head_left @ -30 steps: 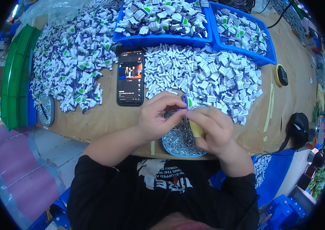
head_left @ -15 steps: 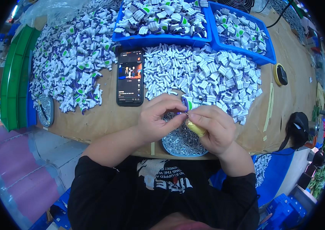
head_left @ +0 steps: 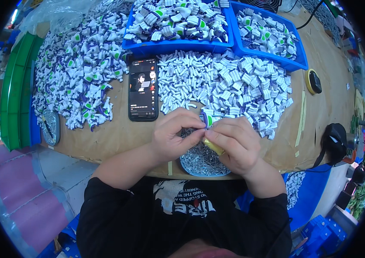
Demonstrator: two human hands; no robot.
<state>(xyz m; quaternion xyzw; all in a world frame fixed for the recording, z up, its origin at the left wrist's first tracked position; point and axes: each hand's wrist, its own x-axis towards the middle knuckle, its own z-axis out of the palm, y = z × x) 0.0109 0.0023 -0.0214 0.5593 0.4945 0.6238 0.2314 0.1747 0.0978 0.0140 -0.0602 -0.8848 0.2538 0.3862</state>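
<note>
Over the middle of the bench's near edge, my left hand (head_left: 173, 132) and my right hand (head_left: 239, 139) meet fingertip to fingertip. Between them is a small white, purple and green plastic toy part (head_left: 208, 119), mostly covered by fingers; my left hand's thumb and fingers pinch it. My right hand is closed round a yellow piece (head_left: 214, 147), perhaps a handle or wrapped grip; its kind is unclear. Its thumb and forefinger press against the toy part. Just below the hands sits a shallow tray (head_left: 207, 175) of small silvery metal pins or screws (head_left: 202, 161).
White tubular and ribbed pieces (head_left: 245, 84) are heaped beyond my hands. A phone (head_left: 143, 92) lies left of them, beside a larger toy-part pile (head_left: 81, 77). Two blue bins (head_left: 178, 46) stand behind. Further right are a yellow-and-black round object (head_left: 313, 81) and a black item (head_left: 333, 144).
Both hands stay together, with fingertips drawn closer at the toy part. A thin metal bit seen between them earlier is now hidden. The phone's picture has changed, and the view has shifted slightly.
</note>
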